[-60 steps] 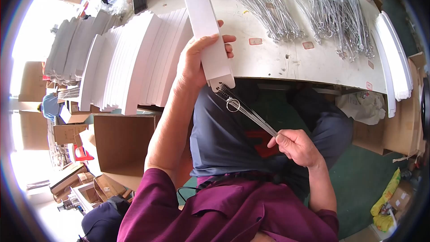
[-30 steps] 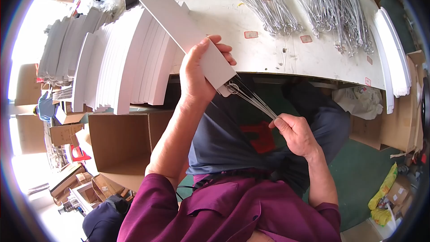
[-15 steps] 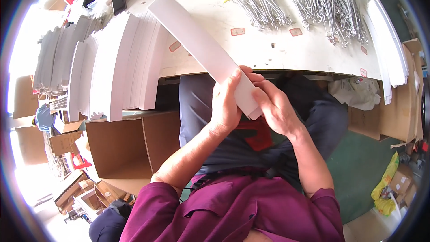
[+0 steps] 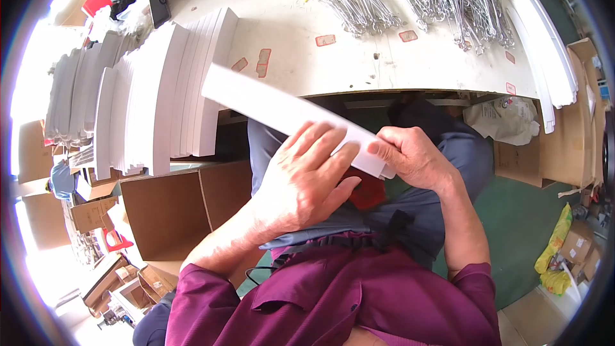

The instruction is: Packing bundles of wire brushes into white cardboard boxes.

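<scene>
1. The long white box (image 4: 282,106) is above the person's lap, slanting across the front edge of the worktop (image 4: 333,67).
2. The right hand (image 4: 413,157) has its grip closed about the box's right end, thumb on the upper side. The left hand (image 4: 301,176) lays bent fingers over the middle, thumb apart and loosely extended; whether its grip clasps the box, I cannot tell.
3. Progress: the box looks formed and its right end nearly closed, though a small flap seems to stand proud there. Its inside is hidden.
4. Around it, plenty appears left: bunches of wire brushes (image 4: 359,3) lie loose on the worktop, and a row of white boxes (image 4: 163,90) stands at the left; whether those are filled does not show.
5. Writing: small red-bordered labels (image 4: 325,40) are stuck to the worktop, too small to read. The box's visible face looks plain.
6. Farther out, a whitish bag (image 4: 503,118) bears faint, illegible print; no brand can be made out.
</scene>
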Motion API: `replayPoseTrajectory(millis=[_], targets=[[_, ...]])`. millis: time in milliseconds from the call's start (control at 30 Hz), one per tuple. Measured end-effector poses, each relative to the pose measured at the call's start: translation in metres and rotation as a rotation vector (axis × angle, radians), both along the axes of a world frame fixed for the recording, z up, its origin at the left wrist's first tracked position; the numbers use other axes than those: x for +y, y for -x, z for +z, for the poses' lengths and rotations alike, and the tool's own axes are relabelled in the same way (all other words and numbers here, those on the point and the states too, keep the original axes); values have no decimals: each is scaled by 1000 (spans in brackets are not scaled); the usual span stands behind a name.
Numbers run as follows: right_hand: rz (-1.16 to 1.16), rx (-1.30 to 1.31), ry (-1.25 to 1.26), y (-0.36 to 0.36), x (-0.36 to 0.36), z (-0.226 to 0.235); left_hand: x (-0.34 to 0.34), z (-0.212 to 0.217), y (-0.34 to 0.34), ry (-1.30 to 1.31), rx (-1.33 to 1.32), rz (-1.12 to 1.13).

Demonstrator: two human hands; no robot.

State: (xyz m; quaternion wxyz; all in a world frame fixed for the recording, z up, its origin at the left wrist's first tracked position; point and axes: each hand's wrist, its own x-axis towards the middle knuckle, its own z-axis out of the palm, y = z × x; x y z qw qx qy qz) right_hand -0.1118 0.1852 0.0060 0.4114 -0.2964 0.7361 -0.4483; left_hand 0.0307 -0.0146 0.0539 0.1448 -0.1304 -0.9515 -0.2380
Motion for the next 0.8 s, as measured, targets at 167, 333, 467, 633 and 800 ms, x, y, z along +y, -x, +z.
replayPoseTrajectory(millis=[167,333,467,633,800], targets=[[204,159,-196,-8,-1,15,6,-4,14,81,-413,-69],[148,-138,-90,-21,0,9,12,-33,5,103,-449,-152],[152,222,-53,-14,4,5,10,-40,-1,53,-392,-128],[-97,679,26,14,24,27,4,-34,-2,0,-295,31],[-326,606,143,7,34,-5,7,-40,1,-31,-283,84]])
